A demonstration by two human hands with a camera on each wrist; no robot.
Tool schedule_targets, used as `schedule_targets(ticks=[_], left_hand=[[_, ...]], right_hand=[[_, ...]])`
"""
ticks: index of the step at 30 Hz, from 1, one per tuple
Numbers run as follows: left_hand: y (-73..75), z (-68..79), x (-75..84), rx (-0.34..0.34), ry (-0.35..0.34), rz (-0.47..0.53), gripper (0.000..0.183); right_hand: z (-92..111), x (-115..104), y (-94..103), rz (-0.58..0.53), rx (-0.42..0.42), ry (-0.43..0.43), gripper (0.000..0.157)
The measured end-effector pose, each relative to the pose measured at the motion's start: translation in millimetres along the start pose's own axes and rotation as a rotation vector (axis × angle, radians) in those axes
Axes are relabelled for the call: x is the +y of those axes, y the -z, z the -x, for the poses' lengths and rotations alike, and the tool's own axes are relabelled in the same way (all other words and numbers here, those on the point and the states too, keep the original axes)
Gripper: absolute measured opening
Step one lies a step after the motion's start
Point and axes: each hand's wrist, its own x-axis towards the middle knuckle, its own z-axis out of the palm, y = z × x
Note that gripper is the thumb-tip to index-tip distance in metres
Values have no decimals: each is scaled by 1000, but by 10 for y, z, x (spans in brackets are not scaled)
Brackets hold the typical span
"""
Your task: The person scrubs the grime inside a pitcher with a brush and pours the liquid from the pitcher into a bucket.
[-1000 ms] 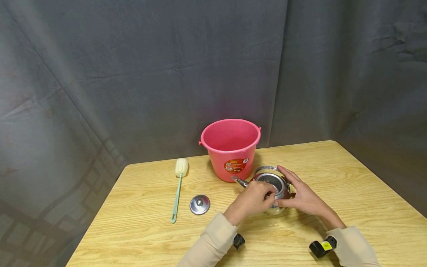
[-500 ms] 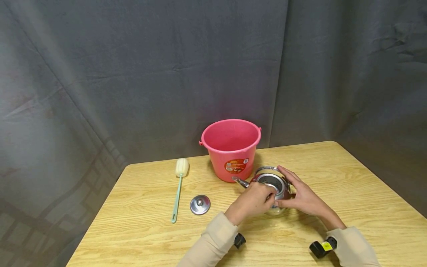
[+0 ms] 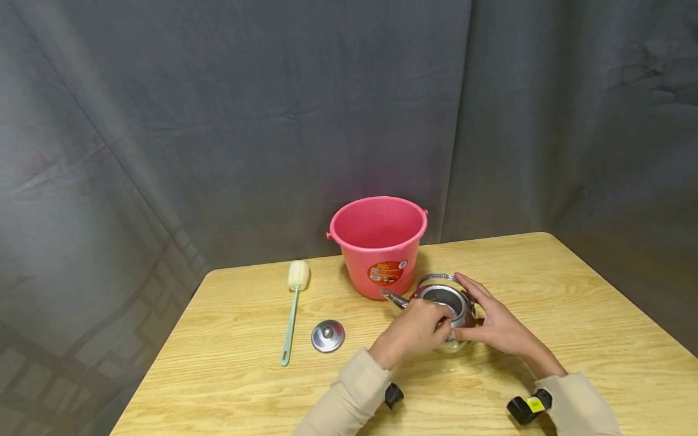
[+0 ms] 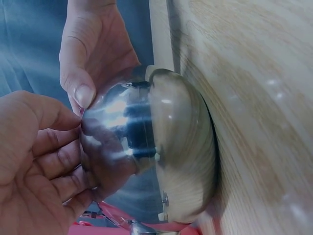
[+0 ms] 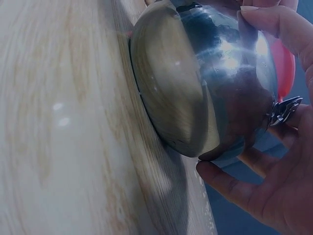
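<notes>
A shiny steel kettle [image 3: 465,330], lidless, stands upright on the table with its spout pointing left and its hoop handle raised. My right hand [image 3: 498,324] grips its right side, thumb in front and fingers spread behind; the right wrist view shows them around the polished body [image 5: 225,73]. At the kettle's mouth my left hand [image 3: 417,326] curls its fingers over the near rim; the fingertips are hidden in the opening. Dark perforated metal shows inside the mouth. In the left wrist view, the left fingers [image 4: 54,169] meet the kettle's top edge. The round steel lid [image 3: 328,336] lies apart, left of the hands.
Behind the kettle stands a pink bucket [image 3: 357,266] with a red label. A sponge brush [image 3: 291,324] with a pale green handle lies at the left. The wooden table [image 3: 229,363] ends at a grey curtain [image 3: 272,121].
Both hands keep their places at the kettle; the left fingers shift very slightly at its mouth. The whole scene sits a little lower in the view. The lid, brush and bucket stay put.
</notes>
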Motion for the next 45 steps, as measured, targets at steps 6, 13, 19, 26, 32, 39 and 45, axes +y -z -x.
schedule_targets(ticks=[6, 13, 19, 26, 32, 39, 45], left_hand=[[-21, 9, 14, 16, 19, 9, 13], [-37, 19, 25, 40, 46, 42, 15], [-16, -10, 26, 40, 58, 53, 14], [-13, -23, 27, 46, 64, 43, 13], [5, -32, 38, 51, 36, -9, 10], [0, -38, 47, 65, 5, -97, 6], [-12, -26, 44, 72, -6, -134, 6]], right_hand=[[1, 0, -2, 3, 0, 7, 102], [5, 23, -6, -4, -3, 11, 102], [8, 21, 6, -28, -6, 6, 101], [5, 27, 5, -39, -7, 6, 101], [2, 38, 5, -22, 3, 21, 101], [-5, 41, 3, 10, 16, 38, 102], [-9, 31, -5, 25, 18, 43, 103]])
